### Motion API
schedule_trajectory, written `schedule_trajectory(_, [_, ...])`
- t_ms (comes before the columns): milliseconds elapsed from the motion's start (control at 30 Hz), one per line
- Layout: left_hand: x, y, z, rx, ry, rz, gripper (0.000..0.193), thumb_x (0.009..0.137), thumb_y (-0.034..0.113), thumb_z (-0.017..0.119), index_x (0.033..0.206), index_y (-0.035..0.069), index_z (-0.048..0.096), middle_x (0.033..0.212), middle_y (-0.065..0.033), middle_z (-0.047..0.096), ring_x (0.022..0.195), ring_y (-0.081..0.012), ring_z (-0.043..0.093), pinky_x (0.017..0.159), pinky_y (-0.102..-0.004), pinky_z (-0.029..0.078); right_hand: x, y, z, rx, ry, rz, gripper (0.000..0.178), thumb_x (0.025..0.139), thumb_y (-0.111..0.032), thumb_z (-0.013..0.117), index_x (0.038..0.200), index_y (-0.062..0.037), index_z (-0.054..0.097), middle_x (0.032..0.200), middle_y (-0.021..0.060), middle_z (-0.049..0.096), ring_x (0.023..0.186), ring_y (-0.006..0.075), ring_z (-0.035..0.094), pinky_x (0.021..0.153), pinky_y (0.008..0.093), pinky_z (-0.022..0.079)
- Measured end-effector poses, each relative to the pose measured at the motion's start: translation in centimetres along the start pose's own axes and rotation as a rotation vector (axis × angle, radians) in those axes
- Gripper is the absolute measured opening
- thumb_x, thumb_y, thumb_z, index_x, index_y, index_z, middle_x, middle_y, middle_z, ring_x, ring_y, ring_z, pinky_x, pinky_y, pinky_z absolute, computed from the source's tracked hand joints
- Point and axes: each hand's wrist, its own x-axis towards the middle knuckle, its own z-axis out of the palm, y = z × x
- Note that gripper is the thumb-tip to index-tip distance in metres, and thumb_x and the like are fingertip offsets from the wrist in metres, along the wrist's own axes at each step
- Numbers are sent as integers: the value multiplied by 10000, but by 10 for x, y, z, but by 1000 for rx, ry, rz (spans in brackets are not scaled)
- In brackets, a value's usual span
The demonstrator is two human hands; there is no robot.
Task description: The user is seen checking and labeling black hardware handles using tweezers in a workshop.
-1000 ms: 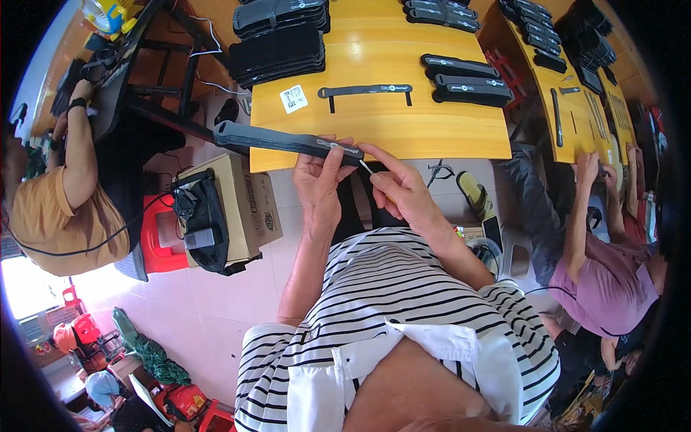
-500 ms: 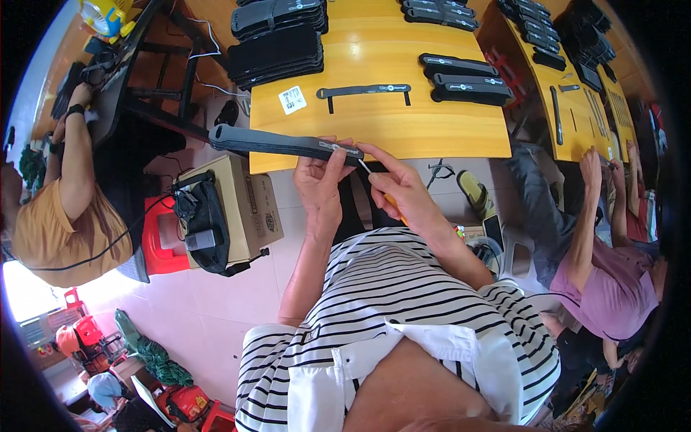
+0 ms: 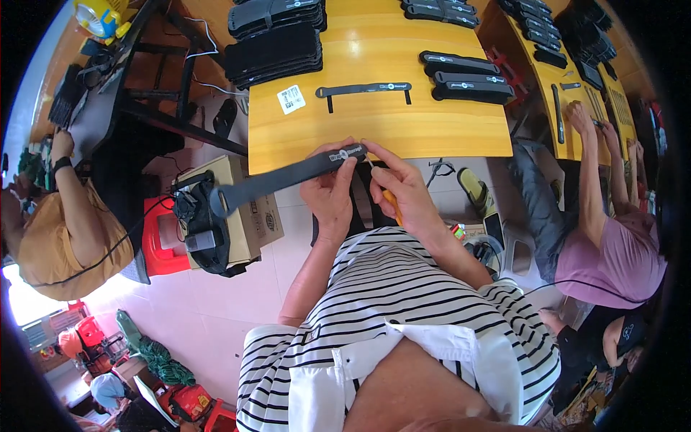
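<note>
Gripping one long black flat fabric strap (image 3: 288, 180) near its labelled end, your left hand (image 3: 330, 198) closes around it; your right hand (image 3: 403, 189) pinches an orange-handled tool (image 3: 392, 205) beside it, before the yellow wooden counter (image 3: 374, 126).

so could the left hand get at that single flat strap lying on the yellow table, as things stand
Probably not freely: the left hand is gripping the long dark strap it holds with the right hand. The flat strap lies unobstructed on the yellow table, so only the full grip hinders.
</note>
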Motion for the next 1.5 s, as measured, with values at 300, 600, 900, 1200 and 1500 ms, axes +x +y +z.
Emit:
schedule_trajectory(300, [-3,-6,-6,191,-115,211,287,759,-84,613,1025,-6,543,1065,-168,587,981,-222,576,858,-304,463,3,2,-13,340,-166,103,396,911,-123,459,1305,-120,418,576,-8,436,370,46,343,343,168,260])
schedule_trajectory(600, [1,11,-5,193,-168,78,259,753,-78,617,998,-19,561,1014,-152,610,946,-199,584,851,-293,459,1,2,-13,340,-83,135,373,896,-110,488,1268,-97,458,569,-5,429,379,48,347,339,165,268])
schedule_trajectory(900, [11,10,-21,-74,-163,-326,216,825,15,574,1037,-2,532,985,-113,622,890,-150,600,748,-250,510,0,0,-18,199,-20,159,310,886,-94,501,1188,-24,515,568,24,466,379,46,355,326,164,272])
schedule_trajectory(1200, [4,6,-20,203,-322,-30,173,819,-17,553,992,-5,548,979,-131,625,909,-178,606,758,-252,508,0,4,-31,298,-77,220,306,893,-102,483,1190,-31,512,556,31,461,361,50,347,312,169,266])
schedule_trajectory(1500, [7,12,-19,-115,-182,-413,161,867,70,534,1000,-19,518,929,-151,621,814,-198,637,711,-304,546,-5,-3,-26,-86,-49,136,229,888,-99,491,1095,-15,539,560,31,485,363,48,356,326,165,240])
